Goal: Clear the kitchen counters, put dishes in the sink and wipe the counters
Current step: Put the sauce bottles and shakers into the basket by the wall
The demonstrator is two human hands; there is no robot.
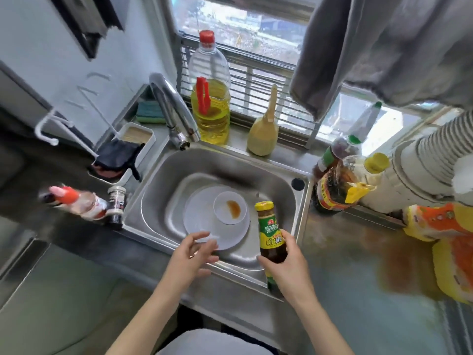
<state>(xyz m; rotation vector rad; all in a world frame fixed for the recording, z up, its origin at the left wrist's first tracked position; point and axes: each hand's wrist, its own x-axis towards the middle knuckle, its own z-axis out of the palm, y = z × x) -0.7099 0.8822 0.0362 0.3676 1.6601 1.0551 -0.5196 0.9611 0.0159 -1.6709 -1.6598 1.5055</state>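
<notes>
A steel sink point(268, 170) holds a white plate point(202, 213) with a small white bowl point(230, 207) on it; the bowl has an orange sauce smear. My right hand point(286, 265) grips a dark sauce bottle point(270, 229) with a yellow cap and green-yellow label, upright over the sink's front right corner. My left hand point(194, 254) hovers over the sink's front rim with relaxed fingers, holding nothing, close to the plate's near edge.
A faucet point(171, 108), a big oil bottle point(211, 93) and a tan squeeze bottle point(263, 131) stand behind the sink. Sauce bottles point(335, 185) and orange-yellow packets point(440, 226) crowd the right counter, which has a brown stain point(399, 265). A red-capped bottle point(76, 201) and small jar point(116, 203) are left.
</notes>
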